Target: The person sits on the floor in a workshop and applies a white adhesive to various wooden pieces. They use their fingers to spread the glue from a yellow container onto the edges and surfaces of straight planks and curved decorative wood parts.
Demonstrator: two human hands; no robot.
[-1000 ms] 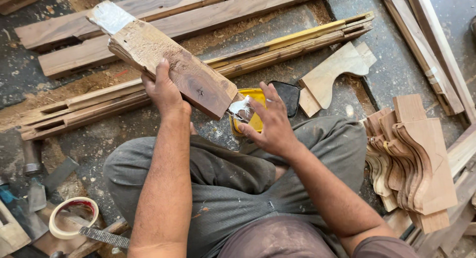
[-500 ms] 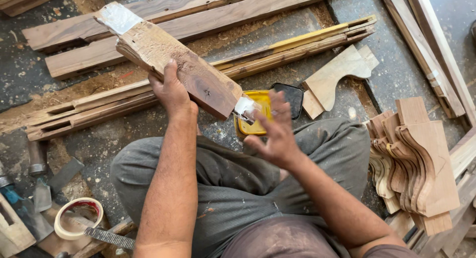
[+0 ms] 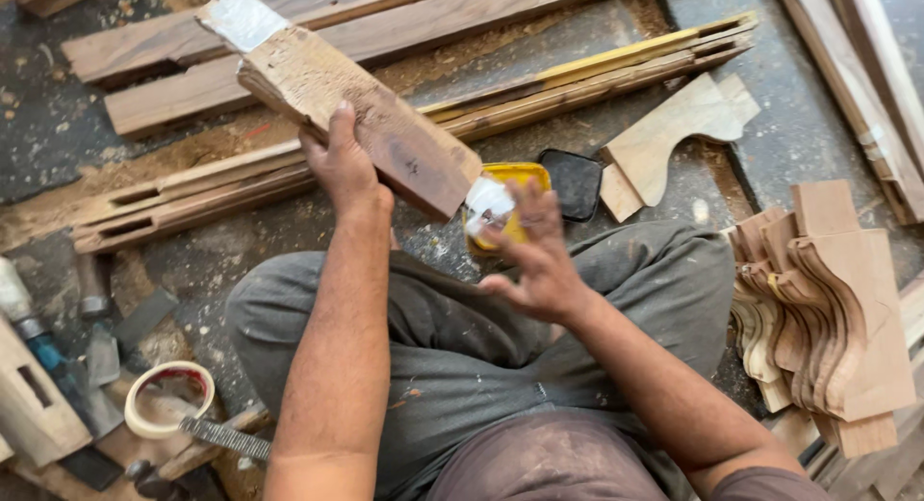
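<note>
Plank end and glue — both my hands at work over my lap.

My left hand (image 3: 345,169) grasps the plank (image 3: 351,111), tilted, its far end capped white toward the floor's top left corner, its near end smeared white. My right hand (image 3: 537,260) is released, fingers spread, fingertips touching that white end, holding nothing. Yellow tub (image 3: 515,188) lies just beyond, black lid (image 3: 576,181) beside it. Curved pieces (image 3: 828,308) stack by the right edge; tape roll (image 3: 170,398) near the bottom left corner.
</note>
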